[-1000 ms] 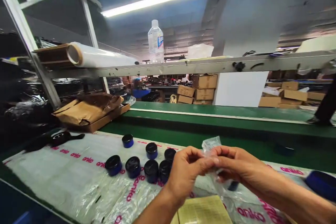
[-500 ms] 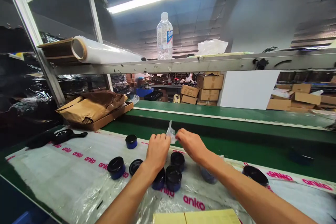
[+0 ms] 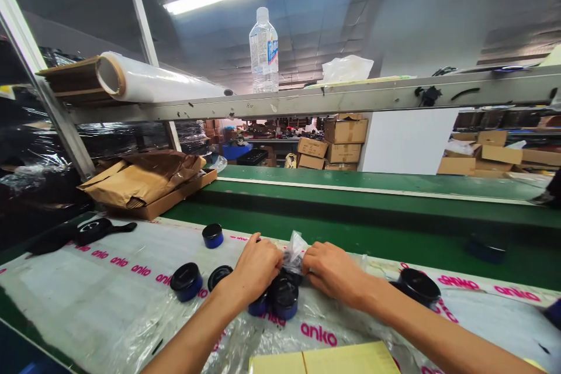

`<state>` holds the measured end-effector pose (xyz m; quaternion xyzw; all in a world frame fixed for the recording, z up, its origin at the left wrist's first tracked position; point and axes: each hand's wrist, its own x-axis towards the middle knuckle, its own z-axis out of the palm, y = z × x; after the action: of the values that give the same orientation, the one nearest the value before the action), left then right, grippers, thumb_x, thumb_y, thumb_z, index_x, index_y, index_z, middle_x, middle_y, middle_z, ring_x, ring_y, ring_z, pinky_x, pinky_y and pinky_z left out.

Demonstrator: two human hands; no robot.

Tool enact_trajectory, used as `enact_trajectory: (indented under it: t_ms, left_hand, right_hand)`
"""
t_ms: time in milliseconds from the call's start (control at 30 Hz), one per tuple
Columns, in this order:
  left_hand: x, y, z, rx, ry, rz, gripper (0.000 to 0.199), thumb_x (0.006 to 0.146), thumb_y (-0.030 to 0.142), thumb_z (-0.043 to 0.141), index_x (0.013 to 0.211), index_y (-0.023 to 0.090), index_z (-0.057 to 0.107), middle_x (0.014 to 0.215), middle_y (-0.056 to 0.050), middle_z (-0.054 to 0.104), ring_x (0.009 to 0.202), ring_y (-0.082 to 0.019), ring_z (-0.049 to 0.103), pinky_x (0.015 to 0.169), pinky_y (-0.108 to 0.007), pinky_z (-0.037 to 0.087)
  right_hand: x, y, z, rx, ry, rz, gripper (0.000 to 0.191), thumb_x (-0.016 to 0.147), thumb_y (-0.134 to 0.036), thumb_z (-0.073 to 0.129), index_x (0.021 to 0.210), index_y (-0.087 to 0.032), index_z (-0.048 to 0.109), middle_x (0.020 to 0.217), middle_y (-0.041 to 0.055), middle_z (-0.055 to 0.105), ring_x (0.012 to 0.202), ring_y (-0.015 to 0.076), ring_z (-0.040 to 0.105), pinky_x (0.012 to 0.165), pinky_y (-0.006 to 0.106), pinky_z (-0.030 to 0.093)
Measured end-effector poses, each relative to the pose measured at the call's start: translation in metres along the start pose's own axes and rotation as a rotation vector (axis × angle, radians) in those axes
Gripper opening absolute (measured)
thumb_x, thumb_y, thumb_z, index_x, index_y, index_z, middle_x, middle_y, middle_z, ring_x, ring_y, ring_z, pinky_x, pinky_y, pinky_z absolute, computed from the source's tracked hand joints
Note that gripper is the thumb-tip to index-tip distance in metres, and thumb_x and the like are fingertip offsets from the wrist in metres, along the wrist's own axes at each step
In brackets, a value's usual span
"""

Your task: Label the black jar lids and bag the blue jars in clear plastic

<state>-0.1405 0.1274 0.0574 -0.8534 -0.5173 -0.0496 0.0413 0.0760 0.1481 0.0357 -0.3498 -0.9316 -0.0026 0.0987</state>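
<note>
A small clear plastic bag [image 3: 294, 250] is pinched between my two hands, just above a group of round black-and-blue containers [image 3: 284, 298]. My left hand [image 3: 258, 263] closes its fingers on the bag's left side. On its right side, the curled fingers of my right hand [image 3: 331, 269] grip it too. The bag looks crumpled, and its contents are too blurred to name. More containers of this kind stand left of my hands, one [image 3: 186, 281] near my left forearm and another [image 3: 213, 236] farther back. A black lid-like piece [image 3: 419, 286] lies to the right.
Plastic sheeting printed "anko" [image 3: 109, 292] covers the near work surface. Yellow paper [image 3: 324, 360] lies at the front edge. A green conveyor [image 3: 372, 234] runs behind. At the left are a cardboard tray [image 3: 170, 196] and a black strap-like item [image 3: 94, 231]. A shelf [image 3: 307, 99] crosses above.
Both hands have moved down and nearer to the containers with the bag, which now looks more spread between them. The camera view has shifted slightly.
</note>
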Motion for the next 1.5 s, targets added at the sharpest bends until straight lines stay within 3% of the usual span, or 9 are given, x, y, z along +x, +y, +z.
enact_trajectory:
  t_ms: [200, 333, 600, 767, 900, 1133, 1267, 1367, 1500]
  left_hand:
    - [0.004, -0.011, 0.011, 0.008, -0.002, 0.181, 0.015, 0.086, 0.011, 0.061, 0.078, 0.020, 0.069, 0.089, -0.004, 0.072, 0.097, -0.021, 0.063, 0.111, -0.044, 0.030]
    - [0.008, -0.013, 0.014, -0.003, -0.016, 0.200, 0.017, 0.086, 0.011, 0.061, 0.075, 0.020, 0.069, 0.087, -0.005, 0.072, 0.095, -0.022, 0.064, 0.109, -0.043, 0.031]
    - [0.021, -0.013, 0.011, -0.072, -0.028, 0.092, 0.013, 0.078, 0.009, 0.067, 0.075, 0.021, 0.071, 0.083, -0.004, 0.073, 0.087, -0.023, 0.066, 0.081, -0.032, 0.042]
    - [0.030, -0.015, 0.014, -0.102, -0.025, 0.028, 0.011, 0.080, 0.010, 0.066, 0.077, 0.020, 0.070, 0.086, -0.005, 0.074, 0.088, -0.024, 0.068, 0.079, -0.030, 0.040]
    - [0.035, -0.018, 0.017, -0.129, -0.031, -0.016, 0.009, 0.082, 0.013, 0.066, 0.079, 0.021, 0.070, 0.084, -0.004, 0.075, 0.084, -0.024, 0.069, 0.076, -0.029, 0.040]
    - [0.037, -0.020, 0.024, -0.217, -0.038, -0.046, 0.005, 0.079, 0.018, 0.068, 0.076, 0.022, 0.069, 0.079, -0.002, 0.074, 0.081, -0.022, 0.068, 0.073, -0.027, 0.038]
    - [0.040, -0.022, 0.027, -0.291, -0.029, -0.061, 0.004, 0.078, 0.020, 0.068, 0.075, 0.022, 0.068, 0.078, -0.001, 0.073, 0.078, -0.021, 0.067, 0.066, -0.026, 0.036]
    - [0.040, -0.021, 0.028, -0.355, 0.000, -0.108, 0.001, 0.078, 0.021, 0.067, 0.077, 0.022, 0.067, 0.080, 0.000, 0.073, 0.079, -0.020, 0.066, 0.065, -0.025, 0.035]
    - [0.040, -0.014, 0.019, -0.435, 0.074, -0.209, 0.010, 0.085, 0.027, 0.057, 0.084, 0.021, 0.066, 0.081, 0.000, 0.073, 0.076, -0.017, 0.065, 0.062, -0.024, 0.037]
  right_hand:
    - [0.003, 0.000, 0.009, -0.211, -0.051, -0.144, 0.015, 0.095, -0.011, 0.056, 0.094, -0.018, 0.069, 0.097, 0.0106, 0.071, 0.094, 0.0256, 0.061, 0.083, 0.037, 0.039]
    - [0.008, -0.001, 0.018, -0.207, -0.102, -0.114, 0.010, 0.089, -0.011, 0.062, 0.088, -0.017, 0.070, 0.088, 0.0122, 0.072, 0.095, 0.0284, 0.061, 0.084, 0.039, 0.041]
    - [0.014, -0.002, 0.001, 0.057, -0.102, 0.102, 0.018, 0.074, -0.006, 0.062, 0.075, -0.021, 0.073, 0.079, 0.0031, 0.074, 0.078, 0.0212, 0.065, 0.066, 0.027, 0.039]
    - [0.025, 0.006, -0.001, 0.251, -0.076, 0.288, 0.018, 0.080, -0.009, 0.057, 0.080, -0.018, 0.073, 0.075, 0.0015, 0.073, 0.066, 0.0160, 0.063, 0.056, 0.022, 0.037]
    - [0.034, 0.018, 0.002, 0.345, -0.071, 0.337, 0.011, 0.081, -0.013, 0.062, 0.080, -0.017, 0.072, 0.073, 0.0003, 0.071, 0.068, 0.0159, 0.063, 0.056, 0.021, 0.039]
    - [0.018, 0.029, 0.007, 0.309, 0.021, 0.241, 0.008, 0.085, -0.015, 0.065, 0.091, -0.020, 0.068, 0.102, 0.0029, 0.070, 0.095, 0.0200, 0.063, 0.079, 0.025, 0.041]
    - [0.018, 0.030, 0.007, 0.235, 0.016, 0.215, 0.011, 0.082, -0.010, 0.068, 0.086, -0.020, 0.066, 0.099, 0.0038, 0.070, 0.095, 0.0218, 0.063, 0.075, 0.026, 0.037]
    - [0.026, 0.029, 0.004, 0.183, 0.073, 0.295, 0.005, 0.091, -0.016, 0.061, 0.094, -0.020, 0.063, 0.092, 0.0045, 0.070, 0.086, 0.0209, 0.064, 0.069, 0.027, 0.034]
    - [0.034, 0.031, -0.007, 0.133, 0.154, 0.431, 0.012, 0.097, -0.016, 0.049, 0.103, -0.019, 0.058, 0.089, 0.0032, 0.071, 0.077, 0.0179, 0.064, 0.062, 0.026, 0.032]
